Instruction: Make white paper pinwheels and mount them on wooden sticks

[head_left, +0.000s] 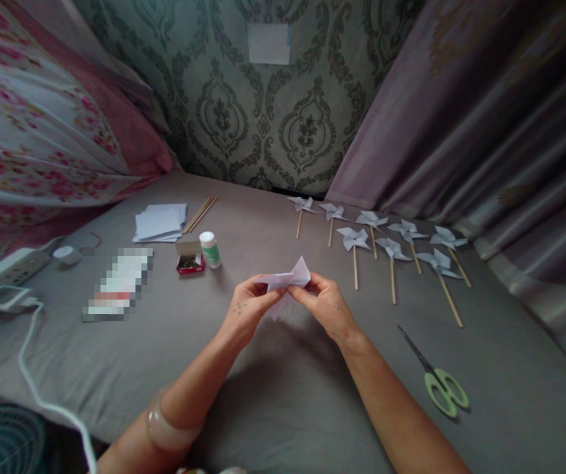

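The left hand [247, 306] and right hand [331, 308] pinch a folded white paper [289, 279] between them, over the grey sheet [283, 415]. Eight pinwheels [353, 238] lie to the right, beyond green-handled scissors [443, 388]

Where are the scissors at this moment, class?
In the head view, the green-handled scissors lie at the lower right on the gray cloth, to the right of the right hand and nearer the wearer than the paper pinwheels.

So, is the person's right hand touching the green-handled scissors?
Apart. The head view shows a stretch of grey cloth between the right hand and the scissors; that hand is holding the folded paper.
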`<state>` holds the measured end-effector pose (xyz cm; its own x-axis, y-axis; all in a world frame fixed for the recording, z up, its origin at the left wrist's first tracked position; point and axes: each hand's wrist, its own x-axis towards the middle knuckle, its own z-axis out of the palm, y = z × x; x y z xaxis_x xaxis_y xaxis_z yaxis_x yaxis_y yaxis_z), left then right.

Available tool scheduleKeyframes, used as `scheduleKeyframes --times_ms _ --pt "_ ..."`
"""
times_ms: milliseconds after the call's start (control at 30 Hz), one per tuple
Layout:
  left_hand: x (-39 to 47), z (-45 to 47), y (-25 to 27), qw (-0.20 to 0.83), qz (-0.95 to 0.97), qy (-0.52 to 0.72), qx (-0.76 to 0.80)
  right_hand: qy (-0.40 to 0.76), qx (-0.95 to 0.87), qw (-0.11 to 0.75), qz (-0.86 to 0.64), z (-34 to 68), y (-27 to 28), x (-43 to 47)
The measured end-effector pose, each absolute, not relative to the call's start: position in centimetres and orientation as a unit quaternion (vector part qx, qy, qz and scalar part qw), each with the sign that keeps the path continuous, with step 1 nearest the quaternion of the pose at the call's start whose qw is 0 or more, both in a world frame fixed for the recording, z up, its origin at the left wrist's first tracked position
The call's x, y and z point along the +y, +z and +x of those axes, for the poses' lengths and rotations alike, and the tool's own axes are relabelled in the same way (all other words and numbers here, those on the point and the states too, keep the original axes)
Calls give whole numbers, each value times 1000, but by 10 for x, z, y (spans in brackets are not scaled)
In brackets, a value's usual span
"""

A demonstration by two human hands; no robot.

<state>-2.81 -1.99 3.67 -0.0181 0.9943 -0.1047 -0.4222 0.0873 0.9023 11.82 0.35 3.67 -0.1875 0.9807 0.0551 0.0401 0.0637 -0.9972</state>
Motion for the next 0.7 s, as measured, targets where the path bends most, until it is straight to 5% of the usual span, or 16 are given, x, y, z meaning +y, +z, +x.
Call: scheduleKeyframes --times_ms 700 --pt "-17 -27 33 571 343 569 483 483 -597 450 -455 121 31 8"
